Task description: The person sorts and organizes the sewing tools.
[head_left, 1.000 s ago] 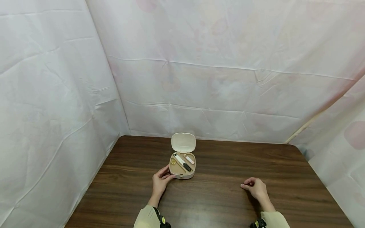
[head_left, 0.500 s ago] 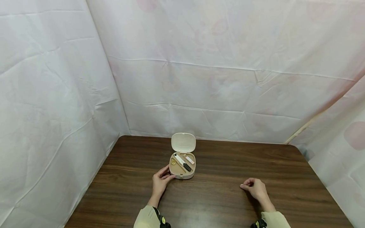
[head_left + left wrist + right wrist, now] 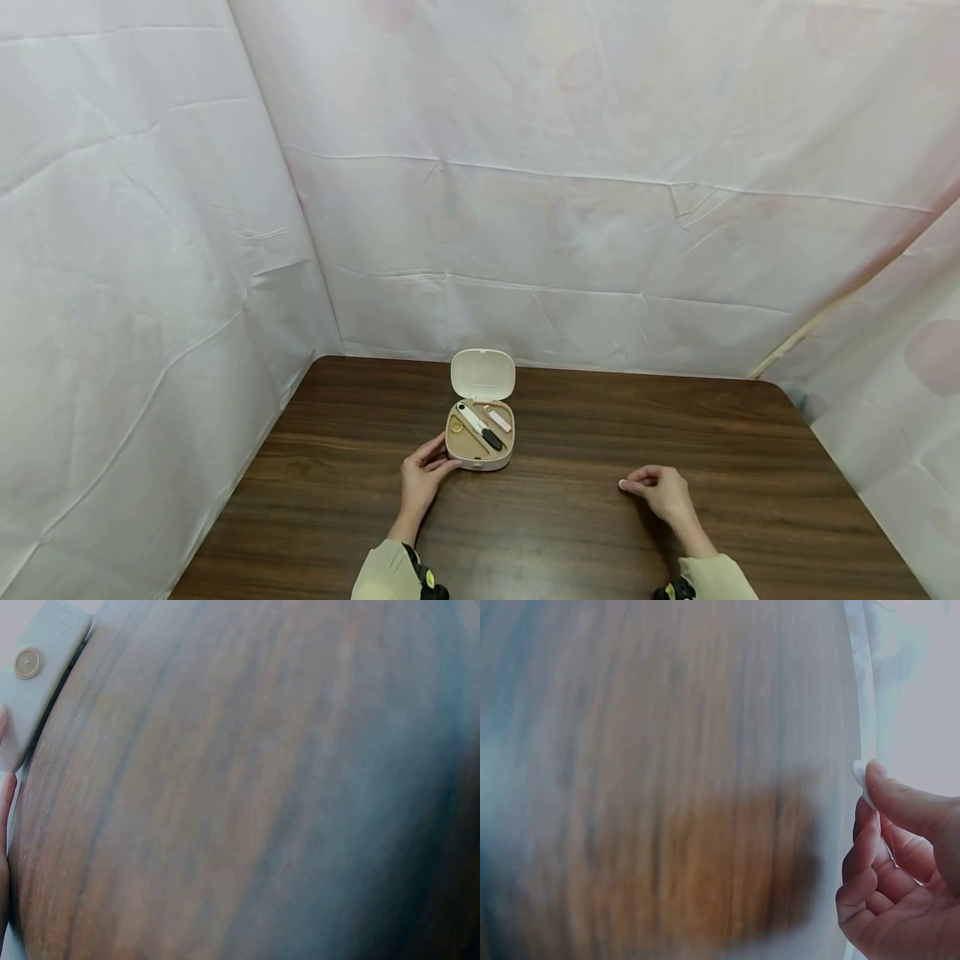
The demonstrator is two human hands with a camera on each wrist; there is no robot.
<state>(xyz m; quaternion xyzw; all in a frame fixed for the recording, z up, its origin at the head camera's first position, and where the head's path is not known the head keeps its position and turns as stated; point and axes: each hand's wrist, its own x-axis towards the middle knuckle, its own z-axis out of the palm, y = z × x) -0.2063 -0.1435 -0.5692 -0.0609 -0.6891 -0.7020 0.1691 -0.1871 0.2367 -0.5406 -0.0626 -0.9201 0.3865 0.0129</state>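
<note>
A cream box [image 3: 480,464] with rounded corners stands on the table, its lid [image 3: 483,374] raised at the back. Inside, a slim white tool with a black end [image 3: 480,427] lies diagonally across the beige tray. Left of it is a small gold ring [image 3: 456,426]; to the right lies a pinkish-white tube [image 3: 498,419]. My left hand [image 3: 420,479] holds the box's front left corner, thumb at the front. The box's round button [image 3: 27,663] shows in the left wrist view. Above the table on the right, my right hand [image 3: 667,493] pinches a small white piece [image 3: 862,778], mostly hidden by the fingertips.
The brown wood-grain table [image 3: 555,533] has rounded far corners. Behind it hangs a pale cloth [image 3: 570,250], and further cloth walls [image 3: 150,292] enclose the left and right sides. Both wrists wear black straps over light green sleeves [image 3: 386,573].
My right hand has moved slightly left, toward the box, still pinching the small white piece. The left hand and the box have stayed in place.
</note>
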